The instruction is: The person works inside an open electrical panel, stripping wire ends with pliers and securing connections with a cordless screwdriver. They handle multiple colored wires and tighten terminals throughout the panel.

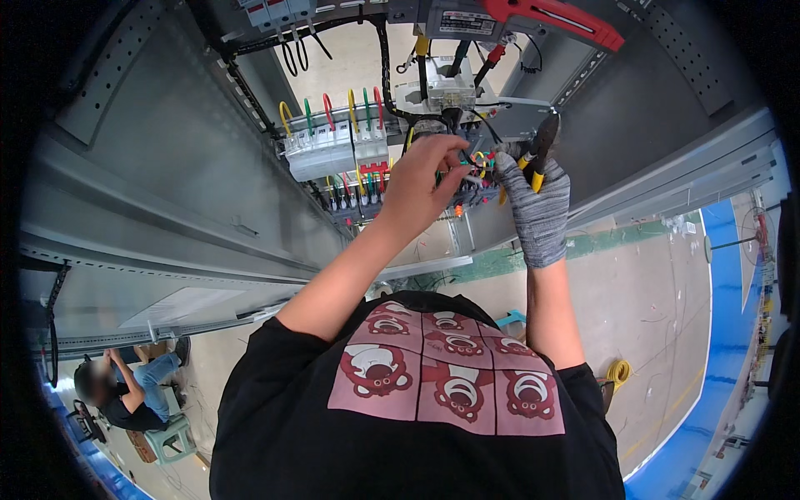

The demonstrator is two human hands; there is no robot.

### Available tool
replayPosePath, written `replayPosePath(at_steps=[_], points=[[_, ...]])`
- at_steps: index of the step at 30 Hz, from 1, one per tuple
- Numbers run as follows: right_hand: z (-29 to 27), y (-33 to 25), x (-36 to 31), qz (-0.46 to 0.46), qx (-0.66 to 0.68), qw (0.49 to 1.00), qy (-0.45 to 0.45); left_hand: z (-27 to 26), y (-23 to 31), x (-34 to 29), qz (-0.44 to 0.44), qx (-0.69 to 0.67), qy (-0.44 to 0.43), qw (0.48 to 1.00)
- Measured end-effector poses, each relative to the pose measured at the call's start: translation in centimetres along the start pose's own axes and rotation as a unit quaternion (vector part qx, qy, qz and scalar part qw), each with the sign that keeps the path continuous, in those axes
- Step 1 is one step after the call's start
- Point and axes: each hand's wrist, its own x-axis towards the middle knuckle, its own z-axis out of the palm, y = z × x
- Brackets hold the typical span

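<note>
Grey cabinet walls [192,158] are set around a row of white breakers [321,156], to which red, yellow and green wires [352,107] are joined. Right of these, black-headed pliers [547,137] with yellow-and-black handles are clasped by the gloved right hand [537,204]; their long axis is tilted slightly rightward, head aimed away from the wearer. The bare left hand [421,179] is held nearby, thumb and fingers curved close; whether anything is pinched cannot be told.

a pale floor [646,300] with a green band [492,263] lay below the hands [536,204]; a blue strip [731,287] curved right of them, a pale-green stool [170,435] stood far left.
</note>
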Motion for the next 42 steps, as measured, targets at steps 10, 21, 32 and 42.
replayPosePath(at_steps=[10,21,32,42], points=[[-2.1,-0.2,2.3,-0.071,-0.066,0.995,-0.025,-0.1,0.4,1.6,0.109,0.035,0.005,0.993],[-3.3,0.0,4.1,-0.251,-0.223,0.935,-0.117,-1.3,0.2,1.7,0.101,0.029,-0.032,0.994],[-4.1,-1.5,1.7,-0.17,-0.312,0.926,-0.127,-0.8,-2.4,2.6,0.337,0.237,-0.063,0.909],[-3.8,-0.7,-0.9,-0.319,-0.243,0.913,-0.076,-1.0,-1.1,1.8,0.264,0.123,-0.036,0.956]])
